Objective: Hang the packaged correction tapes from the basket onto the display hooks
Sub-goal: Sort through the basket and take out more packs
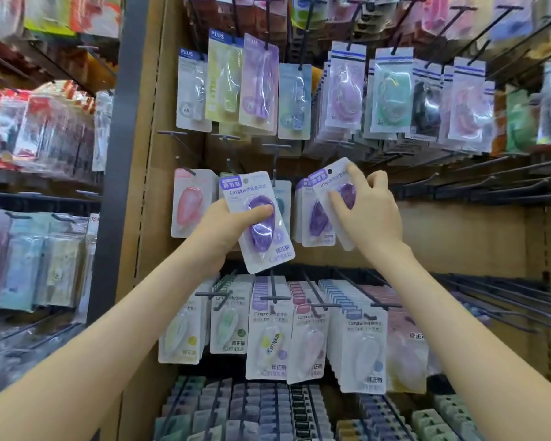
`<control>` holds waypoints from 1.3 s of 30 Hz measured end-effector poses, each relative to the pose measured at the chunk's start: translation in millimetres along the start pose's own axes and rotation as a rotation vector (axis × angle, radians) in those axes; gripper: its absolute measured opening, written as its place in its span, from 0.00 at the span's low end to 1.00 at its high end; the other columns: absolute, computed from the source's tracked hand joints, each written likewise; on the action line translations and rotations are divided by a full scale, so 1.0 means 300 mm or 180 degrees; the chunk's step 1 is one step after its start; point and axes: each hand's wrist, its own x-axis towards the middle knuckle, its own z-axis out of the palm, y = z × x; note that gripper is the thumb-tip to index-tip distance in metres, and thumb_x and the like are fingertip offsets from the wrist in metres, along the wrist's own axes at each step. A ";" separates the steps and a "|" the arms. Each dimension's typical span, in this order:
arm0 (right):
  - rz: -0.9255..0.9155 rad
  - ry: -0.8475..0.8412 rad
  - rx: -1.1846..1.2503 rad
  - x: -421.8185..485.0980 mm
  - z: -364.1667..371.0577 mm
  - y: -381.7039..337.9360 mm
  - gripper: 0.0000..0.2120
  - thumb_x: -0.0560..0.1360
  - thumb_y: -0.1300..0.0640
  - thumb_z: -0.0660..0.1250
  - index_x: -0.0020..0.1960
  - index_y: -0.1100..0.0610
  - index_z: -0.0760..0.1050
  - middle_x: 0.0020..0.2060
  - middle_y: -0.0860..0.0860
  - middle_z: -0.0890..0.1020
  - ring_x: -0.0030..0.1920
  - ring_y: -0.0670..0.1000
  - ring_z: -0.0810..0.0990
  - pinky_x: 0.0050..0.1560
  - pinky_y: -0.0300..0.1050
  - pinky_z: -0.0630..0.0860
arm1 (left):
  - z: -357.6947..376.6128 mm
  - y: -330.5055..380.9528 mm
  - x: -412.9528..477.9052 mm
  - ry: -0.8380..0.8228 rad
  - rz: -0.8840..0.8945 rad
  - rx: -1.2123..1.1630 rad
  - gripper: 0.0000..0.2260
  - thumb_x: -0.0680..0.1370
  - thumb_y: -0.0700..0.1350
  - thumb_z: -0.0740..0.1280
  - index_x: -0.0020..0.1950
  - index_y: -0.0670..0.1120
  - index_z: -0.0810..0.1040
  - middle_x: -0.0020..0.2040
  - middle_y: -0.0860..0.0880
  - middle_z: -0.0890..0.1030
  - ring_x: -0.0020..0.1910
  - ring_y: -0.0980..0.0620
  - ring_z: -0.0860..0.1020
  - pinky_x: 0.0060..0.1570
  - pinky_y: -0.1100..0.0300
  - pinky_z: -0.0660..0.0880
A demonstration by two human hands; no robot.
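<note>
left hand (222, 232), right hand (371, 214) grip packs (259, 222)

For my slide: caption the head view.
Left hand grips one correction tape pack; right hand holds another pack before hung purple packs.

Brown display wall (458, 237), grey upright (116, 186)

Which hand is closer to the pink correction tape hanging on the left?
Left. The left hand, gripping a purple pack, sits just right of the pink correction tape. The right hand holds a second purple pack farther right.
</note>
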 end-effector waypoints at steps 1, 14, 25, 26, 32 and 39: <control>0.0111 -0.0098 -0.0027 0.002 0.000 -0.003 0.25 0.80 0.44 0.58 0.75 0.51 0.62 0.55 0.55 0.67 0.45 0.55 0.69 0.44 0.45 0.65 | 0.002 -0.001 0.003 -0.0001 -0.0006 0.0032 0.07 0.76 0.45 0.71 0.53 0.51 0.79 0.51 0.50 0.84 0.50 0.50 0.82 0.52 0.55 0.78; 0.0851 -0.1341 -0.0077 0.078 0.210 -0.035 0.49 0.74 0.39 0.68 0.79 0.59 0.42 0.70 0.58 0.62 0.68 0.61 0.65 0.61 0.54 0.70 | -0.011 -0.031 0.015 0.0069 -0.0214 -0.0004 0.16 0.76 0.44 0.72 0.63 0.46 0.77 0.54 0.47 0.84 0.53 0.47 0.82 0.57 0.47 0.78; -0.0111 -0.1226 0.2107 -0.096 0.016 -0.133 0.27 0.78 0.49 0.66 0.74 0.44 0.63 0.61 0.41 0.71 0.56 0.41 0.76 0.51 0.31 0.71 | 0.020 -0.019 0.006 -0.0349 0.0217 0.0539 0.14 0.73 0.43 0.75 0.57 0.52 0.79 0.53 0.51 0.84 0.54 0.52 0.81 0.57 0.54 0.78; -0.0103 -0.1453 0.2304 -0.109 0.001 -0.141 0.27 0.78 0.50 0.66 0.75 0.42 0.61 0.61 0.39 0.71 0.55 0.38 0.76 0.48 0.26 0.70 | 0.047 -0.013 0.003 -0.0431 0.0345 0.0619 0.14 0.71 0.45 0.75 0.55 0.55 0.80 0.53 0.51 0.84 0.54 0.52 0.82 0.57 0.52 0.78; 0.0421 -0.1972 0.2745 -0.099 -0.022 -0.071 0.27 0.72 0.36 0.67 0.68 0.28 0.63 0.69 0.46 0.72 0.68 0.46 0.71 0.65 0.41 0.68 | 0.149 0.008 0.004 -0.0871 0.0889 0.0972 0.13 0.73 0.40 0.72 0.50 0.58 0.79 0.51 0.51 0.84 0.54 0.54 0.81 0.59 0.46 0.77; 0.0474 -0.1529 0.2429 -0.058 -0.028 -0.044 0.31 0.65 0.40 0.71 0.67 0.31 0.68 0.65 0.46 0.76 0.62 0.49 0.77 0.61 0.52 0.76 | 0.152 -0.004 0.022 -0.1680 0.0747 0.0755 0.19 0.76 0.43 0.71 0.62 0.60 0.72 0.57 0.57 0.81 0.56 0.62 0.79 0.58 0.62 0.77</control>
